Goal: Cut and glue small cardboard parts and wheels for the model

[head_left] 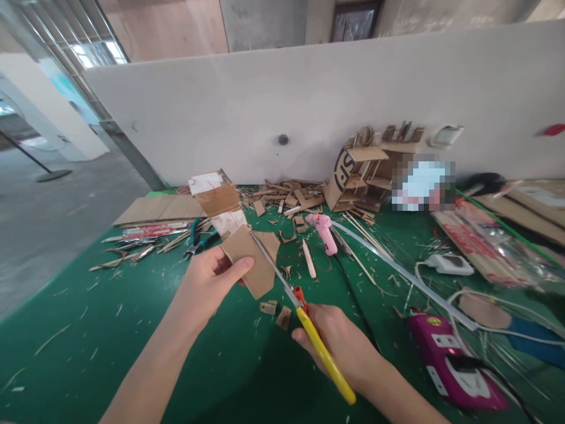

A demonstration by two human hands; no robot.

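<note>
My left hand pinches a brown cardboard piece by its left edge and holds it up above the green mat. My right hand grips yellow-handled scissors. Their long blades run up and to the left, across the cardboard piece. Two small cardboard offcuts lie on the mat just below the blades.
A pink glue gun, glue stick, pliers and cardboard scraps lie further back. A cardboard model stands by the white wall. A magenta device, white cables and packaging sit at the right.
</note>
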